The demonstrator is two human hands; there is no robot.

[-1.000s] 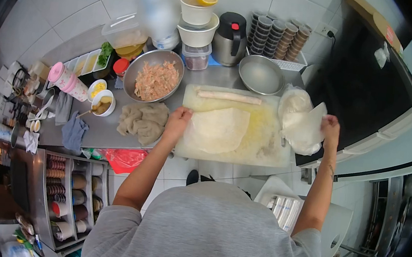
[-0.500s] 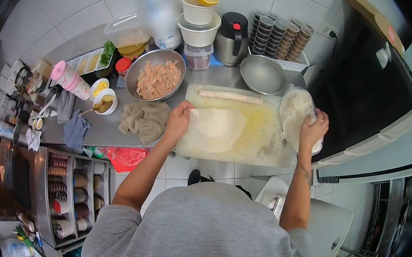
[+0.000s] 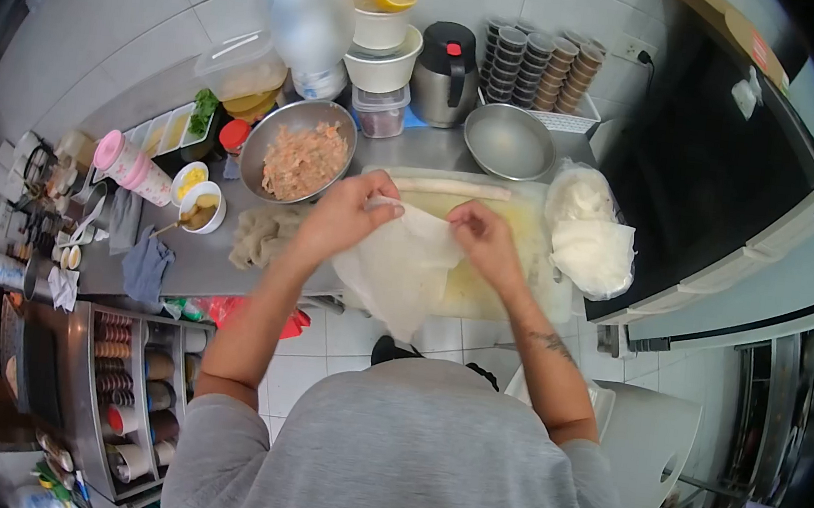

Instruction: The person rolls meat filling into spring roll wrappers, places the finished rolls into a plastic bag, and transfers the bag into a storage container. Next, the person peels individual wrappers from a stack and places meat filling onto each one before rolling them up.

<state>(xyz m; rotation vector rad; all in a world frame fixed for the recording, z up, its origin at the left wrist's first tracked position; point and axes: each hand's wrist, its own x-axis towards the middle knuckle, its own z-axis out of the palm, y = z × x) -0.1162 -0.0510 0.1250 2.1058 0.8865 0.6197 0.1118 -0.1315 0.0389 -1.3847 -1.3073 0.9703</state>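
Note:
A thin white wrapper sheet point(image 3: 403, 269) hangs between my two hands above the cutting board point(image 3: 512, 295). My left hand point(image 3: 352, 214) pinches its upper left corner, and my right hand point(image 3: 483, 237) pinches the upper right one. Behind them, a long pale roll point(image 3: 459, 188) lies along the board's far edge. To the right of the board sits a plastic bag with a stack of white wrappers point(image 3: 592, 239). A metal bowl of orange-pink shredded filling point(image 3: 303, 159) stands left of the board.
A crumpled tan cloth point(image 3: 265, 236) lies beside my left forearm. Behind the board are an empty metal bowl point(image 3: 510, 143), a thermos jug point(image 3: 447, 80) and stacked white tubs point(image 3: 383, 58). White bowls with yellow contents point(image 3: 202, 206) stand at left.
My right hand has left the wrapper bag and moved left to the sheet. The sheet, flat on the board before, is now lifted and hanging. My left hand has moved slightly up.

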